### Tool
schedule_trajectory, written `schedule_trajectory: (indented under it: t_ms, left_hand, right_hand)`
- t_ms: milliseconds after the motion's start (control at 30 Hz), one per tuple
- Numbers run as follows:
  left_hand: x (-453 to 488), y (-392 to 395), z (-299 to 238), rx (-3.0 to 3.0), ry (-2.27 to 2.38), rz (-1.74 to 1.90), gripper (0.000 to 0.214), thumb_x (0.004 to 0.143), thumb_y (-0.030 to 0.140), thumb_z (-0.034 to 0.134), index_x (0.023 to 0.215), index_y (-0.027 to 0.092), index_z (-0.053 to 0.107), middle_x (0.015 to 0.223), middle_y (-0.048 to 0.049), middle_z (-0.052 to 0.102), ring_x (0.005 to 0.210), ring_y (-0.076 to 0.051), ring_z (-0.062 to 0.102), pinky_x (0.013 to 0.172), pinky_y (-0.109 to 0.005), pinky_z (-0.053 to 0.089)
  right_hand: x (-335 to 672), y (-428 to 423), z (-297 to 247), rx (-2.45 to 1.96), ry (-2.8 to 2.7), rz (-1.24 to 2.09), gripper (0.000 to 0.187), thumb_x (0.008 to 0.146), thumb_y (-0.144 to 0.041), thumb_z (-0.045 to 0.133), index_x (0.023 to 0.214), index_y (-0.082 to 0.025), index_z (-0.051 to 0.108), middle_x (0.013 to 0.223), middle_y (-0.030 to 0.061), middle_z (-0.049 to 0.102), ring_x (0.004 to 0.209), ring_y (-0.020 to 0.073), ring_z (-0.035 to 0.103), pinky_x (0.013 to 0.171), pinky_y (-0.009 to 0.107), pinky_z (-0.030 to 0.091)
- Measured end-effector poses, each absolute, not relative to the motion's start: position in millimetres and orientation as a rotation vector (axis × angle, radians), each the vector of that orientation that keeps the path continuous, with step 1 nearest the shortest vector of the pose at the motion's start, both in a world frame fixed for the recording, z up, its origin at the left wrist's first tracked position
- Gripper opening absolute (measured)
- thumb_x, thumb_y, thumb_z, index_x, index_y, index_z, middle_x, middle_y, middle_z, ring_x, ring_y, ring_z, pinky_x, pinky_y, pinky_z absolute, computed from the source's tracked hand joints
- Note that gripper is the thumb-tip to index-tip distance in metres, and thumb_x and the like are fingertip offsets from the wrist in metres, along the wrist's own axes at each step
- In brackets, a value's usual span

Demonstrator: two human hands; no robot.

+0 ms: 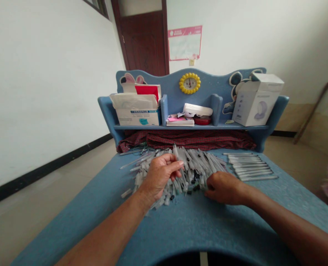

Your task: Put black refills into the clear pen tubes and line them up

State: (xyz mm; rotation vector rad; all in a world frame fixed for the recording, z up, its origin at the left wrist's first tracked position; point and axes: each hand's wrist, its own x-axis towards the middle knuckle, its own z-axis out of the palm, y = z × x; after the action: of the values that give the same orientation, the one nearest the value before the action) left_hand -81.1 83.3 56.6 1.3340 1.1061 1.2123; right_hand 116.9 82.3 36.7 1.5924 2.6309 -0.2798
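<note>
A heap of clear plastic pen tubes (191, 162) lies across the middle of the blue desk (180, 225). My left hand (160, 175) rests on the heap's left part, fingers curled round a few tubes. My right hand (222, 187) lies knuckles up at the heap's near edge, fingers closed down among the tubes and small dark caps; what they grip is hidden. To the right, a neat row of assembled tubes (249, 167) lies side by side on the desk.
A red checked cloth (186, 138) lies behind the heap under the desk's shelf. The shelf holds a mask box (137, 116), papers, a red tin (202, 120), a yellow clock (190, 83) and a white carton (255, 101). A dark door (144, 40) stands behind.
</note>
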Motion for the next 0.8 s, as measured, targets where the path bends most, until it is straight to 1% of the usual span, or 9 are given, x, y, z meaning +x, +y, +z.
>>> schedule_trajectory:
  t_ms: [67,167,233,300,367,500,667,800]
  left_hand:
    - [-81,84,56,1.332,1.107,1.214,0.014,0.067,0.025,0.067,0.066,0.014,0.058,0.049,0.0027,0.056,0.041,-0.007,0.048,0.04,-0.018,0.032]
    - [-82,84,56,1.318,1.099,1.219,0.015,0.066,0.025,0.068,0.066,0.013,0.059,0.05,0.0023,0.057,0.041,-0.008,0.048,0.04,-0.018,0.032]
    - [-82,84,56,1.296,1.086,1.229,0.015,0.066,0.025,0.068,0.067,0.013,0.059,0.052,0.0019,0.058,0.041,-0.007,0.049,0.039,-0.017,0.032]
    - [-82,84,56,1.267,1.057,1.237,0.015,0.066,0.024,0.068,0.068,0.013,0.059,0.055,0.0011,0.059,0.042,-0.007,0.051,0.039,-0.017,0.033]
    - [-81,83,56,1.236,1.014,1.24,0.016,0.066,0.024,0.069,0.07,0.012,0.059,0.059,0.0001,0.061,0.045,-0.008,0.053,0.04,-0.016,0.035]
    - [-80,81,56,1.182,0.958,1.235,0.017,0.066,0.023,0.07,0.073,0.012,0.058,0.063,-0.001,0.062,0.048,-0.008,0.057,0.042,-0.016,0.038]
    - [-79,80,56,1.158,0.946,1.245,0.018,0.064,0.023,0.071,0.074,0.013,0.058,0.065,-0.0008,0.062,0.048,-0.009,0.057,0.042,-0.016,0.039]
    - [-79,80,57,1.174,0.952,1.245,0.018,0.065,0.023,0.07,0.073,0.013,0.059,0.064,-0.0004,0.062,0.048,-0.008,0.057,0.042,-0.016,0.039]
  right_hand:
    - [120,84,38,1.586,2.6,-0.337,0.018,0.071,-0.023,0.053,0.062,-0.015,0.066,0.065,0.0117,0.069,0.059,0.0219,0.065,0.048,0.026,0.039]
    - [126,85,41,1.594,2.48,-0.631,0.016,0.068,-0.019,0.052,0.053,-0.017,0.058,0.043,0.0032,0.057,0.036,0.0141,0.054,0.037,0.021,0.034]
    - [130,85,44,1.619,2.445,-0.857,0.012,0.066,-0.018,0.053,0.054,-0.017,0.054,0.04,-0.001,0.052,0.03,0.0107,0.046,0.032,0.02,0.031]
    - [132,83,45,1.619,2.538,-1.013,0.009,0.067,-0.019,0.053,0.058,-0.018,0.052,0.044,-0.0032,0.051,0.031,0.0083,0.044,0.031,0.018,0.029]
    - [130,79,43,1.565,2.718,-1.08,0.011,0.07,-0.02,0.053,0.06,-0.018,0.05,0.048,-0.0046,0.048,0.037,0.0064,0.042,0.035,0.017,0.028]
    - [121,71,38,1.447,3.003,-1.032,0.015,0.073,-0.022,0.054,0.06,-0.017,0.048,0.051,-0.0058,0.041,0.047,0.0064,0.037,0.042,0.018,0.026]
    - [114,69,34,1.43,3.012,-1.052,0.017,0.075,-0.023,0.053,0.061,-0.018,0.047,0.051,-0.0065,0.038,0.048,0.0067,0.034,0.044,0.02,0.024]
    - [113,70,32,1.465,3.015,-1.05,0.016,0.076,-0.024,0.053,0.062,-0.018,0.047,0.052,-0.0064,0.038,0.048,0.0071,0.034,0.045,0.021,0.025]
